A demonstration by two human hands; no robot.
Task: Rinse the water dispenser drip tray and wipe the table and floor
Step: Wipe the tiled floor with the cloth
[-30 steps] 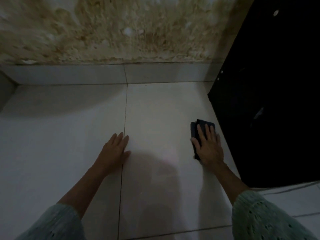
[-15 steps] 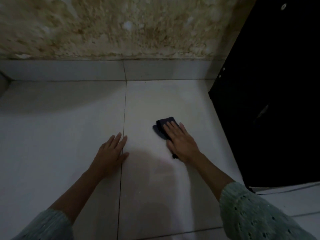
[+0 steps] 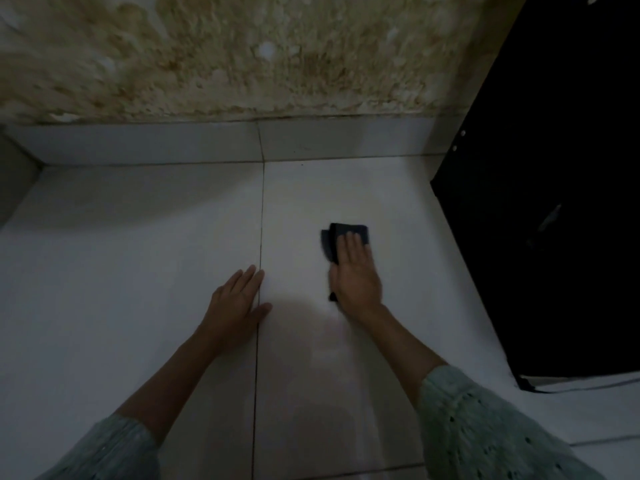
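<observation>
Wiping the floor (image 3: 138, 271) is the step in hand, judging from the pose. Right hand (image 3: 355, 275) lies flat w/ fingers together, pressing a dark folded cloth (image 3: 341, 233) onto the white tile, not pinching it; cloth sticks out beyond the fingertips. Left hand (image 3: 239, 299) is spread flat on the tile seam, holding nothing, prob. as support. Black cabinet (image 3: 554, 202) stands near on the right, apart from the cloth. Drip tray & table are not in view. Next move calls for even pressure and a stroke over tile not yet covered, e.g. toward the skirting (image 3: 173, 143).
</observation>
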